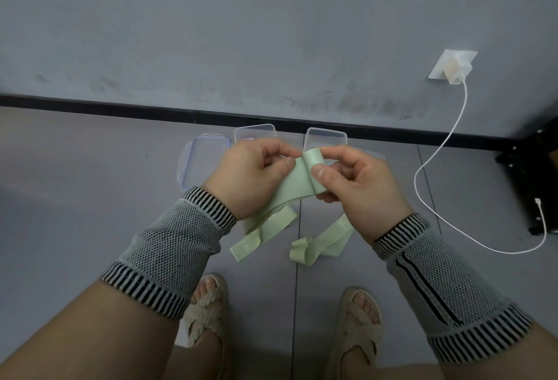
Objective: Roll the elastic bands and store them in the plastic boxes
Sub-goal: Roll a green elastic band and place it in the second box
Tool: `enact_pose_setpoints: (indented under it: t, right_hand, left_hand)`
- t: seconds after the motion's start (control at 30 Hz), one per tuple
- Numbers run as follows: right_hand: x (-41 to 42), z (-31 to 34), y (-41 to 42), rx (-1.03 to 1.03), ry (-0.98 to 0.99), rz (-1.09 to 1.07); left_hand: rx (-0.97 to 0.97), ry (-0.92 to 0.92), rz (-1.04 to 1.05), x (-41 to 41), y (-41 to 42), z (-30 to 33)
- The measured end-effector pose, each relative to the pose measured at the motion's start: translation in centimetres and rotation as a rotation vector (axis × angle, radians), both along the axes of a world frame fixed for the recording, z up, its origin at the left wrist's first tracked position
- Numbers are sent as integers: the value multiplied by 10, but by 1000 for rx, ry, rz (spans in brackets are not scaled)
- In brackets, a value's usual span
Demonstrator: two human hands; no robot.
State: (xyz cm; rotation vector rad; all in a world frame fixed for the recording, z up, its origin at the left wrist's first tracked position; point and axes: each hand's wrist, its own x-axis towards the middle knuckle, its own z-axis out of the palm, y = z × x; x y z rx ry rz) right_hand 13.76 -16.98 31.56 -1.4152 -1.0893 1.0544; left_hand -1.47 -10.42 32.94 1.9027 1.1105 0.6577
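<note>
Both my hands hold one pale green elastic band [297, 180] at chest height above the floor. My left hand [253, 177] pinches its left part, and my right hand [353, 180] pinches a small rolled end at the top. The band's loose tail hangs down toward the floor. Another green band [320, 243] lies on the floor below my right hand, and a further green strip [262, 237] shows below my left wrist. Two clear plastic boxes [255, 132] [326, 138] stand near the wall, partly hidden by my hands. A lid with a purple rim [197, 162] lies to their left.
A grey wall with a black skirting strip [120, 108] runs behind the boxes. A white charger [456, 70] sits in a wall socket, and its cable [428, 162] trails over the floor at the right. Black furniture [540, 180] stands at far right. My sandalled feet [208, 304] are below.
</note>
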Motion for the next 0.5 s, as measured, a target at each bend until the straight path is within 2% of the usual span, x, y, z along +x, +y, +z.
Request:
enact_pose_setpoints:
  t: [0.23,0.33,0.5]
  right_hand:
    - [3,1,0,-6,173,37]
    - [1,2,0,21,124,3]
    - [-3,1,1,83,-97,-56]
  left_hand:
    - [73,32,-12,-5,2,1]
    - [118,41,-1,-4,1,2]
    - [168,33,24,0,-3,3]
